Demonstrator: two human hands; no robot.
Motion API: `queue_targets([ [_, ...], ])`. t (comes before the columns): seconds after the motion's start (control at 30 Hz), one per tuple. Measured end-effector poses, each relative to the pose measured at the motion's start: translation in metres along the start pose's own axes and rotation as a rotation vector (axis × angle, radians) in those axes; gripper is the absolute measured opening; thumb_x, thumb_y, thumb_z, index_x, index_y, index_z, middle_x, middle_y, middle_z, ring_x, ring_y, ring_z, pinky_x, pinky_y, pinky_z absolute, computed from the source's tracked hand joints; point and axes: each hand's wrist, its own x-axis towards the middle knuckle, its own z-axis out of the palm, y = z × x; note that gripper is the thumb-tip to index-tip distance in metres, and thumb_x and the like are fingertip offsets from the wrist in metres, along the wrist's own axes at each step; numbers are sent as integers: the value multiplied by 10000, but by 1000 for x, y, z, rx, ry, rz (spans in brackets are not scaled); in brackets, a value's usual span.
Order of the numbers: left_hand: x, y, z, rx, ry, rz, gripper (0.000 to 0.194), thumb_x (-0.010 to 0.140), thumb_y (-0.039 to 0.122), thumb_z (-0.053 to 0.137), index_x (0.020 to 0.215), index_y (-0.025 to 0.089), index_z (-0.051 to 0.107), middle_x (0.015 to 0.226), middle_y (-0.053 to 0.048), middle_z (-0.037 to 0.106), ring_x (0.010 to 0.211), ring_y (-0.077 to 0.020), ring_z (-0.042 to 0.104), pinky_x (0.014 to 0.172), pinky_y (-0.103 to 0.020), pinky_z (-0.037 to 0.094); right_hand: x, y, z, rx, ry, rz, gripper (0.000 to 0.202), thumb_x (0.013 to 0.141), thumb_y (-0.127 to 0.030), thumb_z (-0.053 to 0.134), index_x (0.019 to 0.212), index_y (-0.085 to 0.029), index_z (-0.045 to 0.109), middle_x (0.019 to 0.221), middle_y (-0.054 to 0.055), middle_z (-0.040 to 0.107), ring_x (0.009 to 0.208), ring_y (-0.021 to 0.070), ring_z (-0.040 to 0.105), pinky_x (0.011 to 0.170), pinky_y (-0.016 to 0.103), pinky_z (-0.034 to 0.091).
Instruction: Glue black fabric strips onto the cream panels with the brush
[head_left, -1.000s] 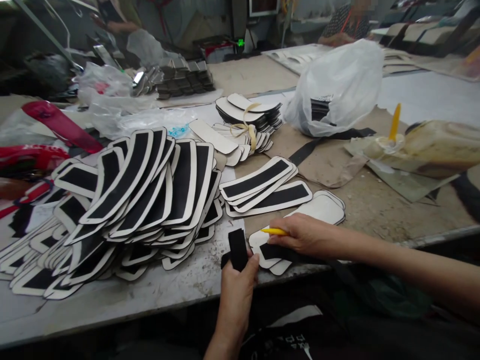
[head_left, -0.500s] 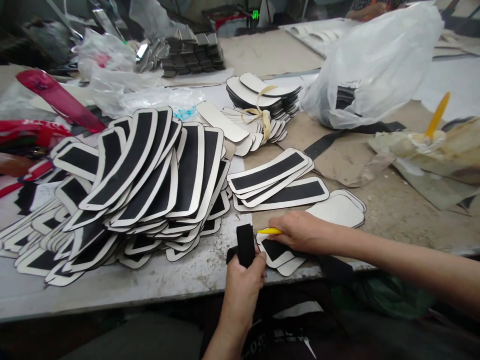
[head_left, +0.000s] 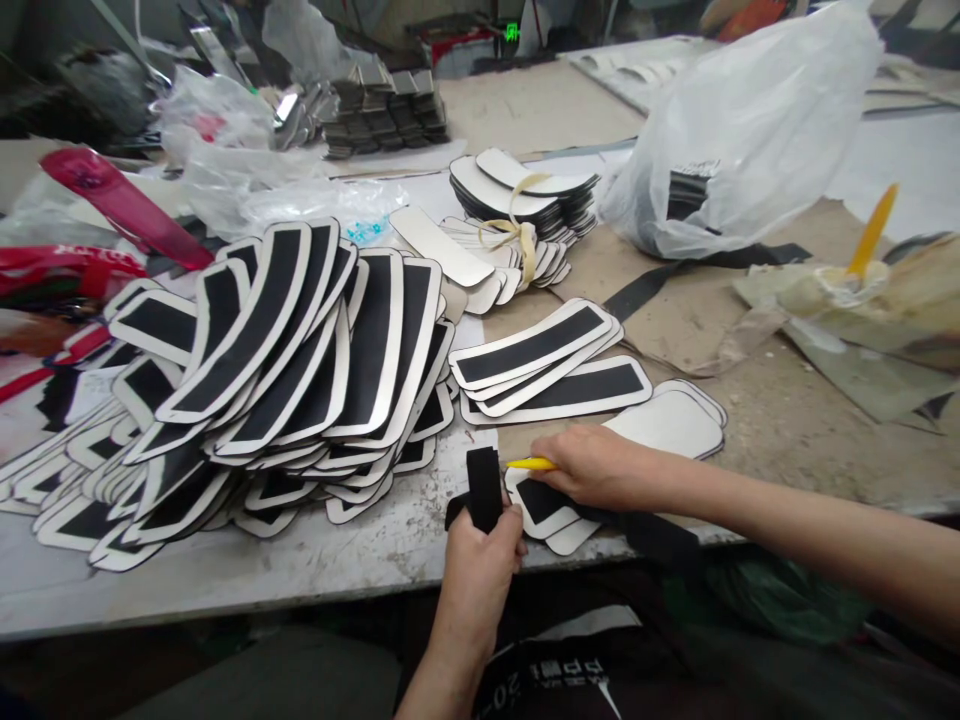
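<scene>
Black strip point(head_left: 484, 490) sticks up from my left hand point(head_left: 484, 550), which is closed round it at the near edge of the tabletop point(head_left: 401, 550). Just right, my right hand point(head_left: 592, 465) grips a yellow tool point(head_left: 532, 464) over a white-edged piece point(head_left: 556, 523). I think I should hold the strip straight and press gently.

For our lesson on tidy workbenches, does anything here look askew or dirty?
Yes: the large heap of black-and-white pieces lies askew, pieces pointing different ways, and the tabletop by the left hand has dark specks.
</scene>
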Motion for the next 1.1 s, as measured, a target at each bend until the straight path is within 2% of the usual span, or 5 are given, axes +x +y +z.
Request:
queue_targets([
  [0.3, 1, 1, 3, 35, 50, -14, 231, 717, 361, 630, 732, 162, 515, 465, 50, 481, 430, -89, 416, 420, -195, 327, 1, -2, -2, 35, -29, 22, 276, 881, -339, 442, 857, -164, 654, 801, 104, 702, 739, 225, 639, 570, 261, 354],
  [0.43, 10, -8, 6, 65, 115, -21, 320, 634, 422, 697, 668, 174, 497, 440, 58, 467, 362, -78, 389, 362, -193, 280, 3, -1, 2, 21, -30, 15, 298, 879, -345, 435, 841, -162, 667, 793, 111, 705, 712, 219, 638, 547, 258, 344],
  [0.63, 22, -24, 9, 114, 193, 8, 260, 626, 389, 654, 650, 180, 501, 423, 54, 474, 286, -68, 340, 308, -200, 224, 2, -1, 2, 7, -2, 8, 298, 866, -367, 463, 842, -165, 680, 769, 99, 703, 684, 214, 638, 523, 253, 333],
  [1.0, 19, -18, 7, 137, 153, 27, 216, 658, 344, 633, 621, 180, 498, 366, 45, 464, 306, -80, 368, 331, -192, 253, 2, -3, 1, -43, 12, 9, 298, 839, -390, 499, 893, -166, 688, 813, 110, 710, 736, 226, 646, 556, 250, 368],
  [1.1, 16, -13, 6, 132, 121, 29, 216, 679, 347, 627, 632, 172, 507, 359, 43, 465, 311, -79, 362, 334, -191, 256, -6, 2, -7, -1, -58, 6, 321, 766, -455, 577, 874, -173, 685, 786, 94, 702, 702, 219, 633, 516, 241, 332],
])
